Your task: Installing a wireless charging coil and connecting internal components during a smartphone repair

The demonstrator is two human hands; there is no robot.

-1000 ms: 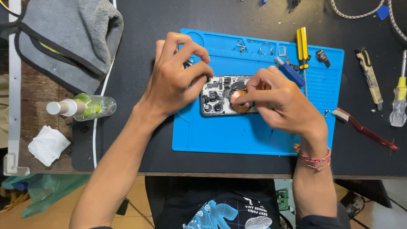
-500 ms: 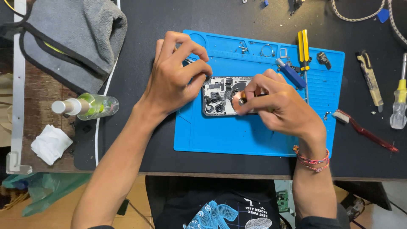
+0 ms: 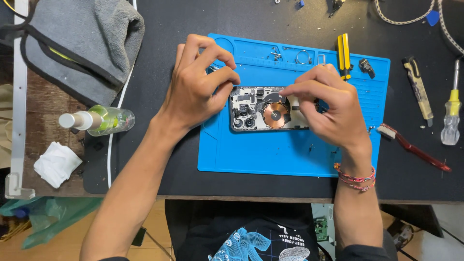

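An opened phone (image 3: 263, 113) lies back-up on a blue repair mat (image 3: 270, 150), its copper charging coil and camera modules exposed. My left hand (image 3: 198, 87) rests on the phone's left end, fingers curled over its edge. My right hand (image 3: 328, 108) covers the phone's right half, thumb and forefinger pinched together just above the coil. Whether they hold a small part is hidden.
Yellow tweezers (image 3: 343, 53) and small metal parts lie on the mat's top strip. A red-handled brush (image 3: 415, 150), a screwdriver (image 3: 450, 111) and another tool (image 3: 418, 92) lie to the right. A grey cloth (image 3: 82, 43), a spray bottle (image 3: 99, 120) and a white tissue (image 3: 55, 163) sit left.
My right hand has shifted right off the copper coil, which now shows in full. The left hand has kept its place on the phone's left end.
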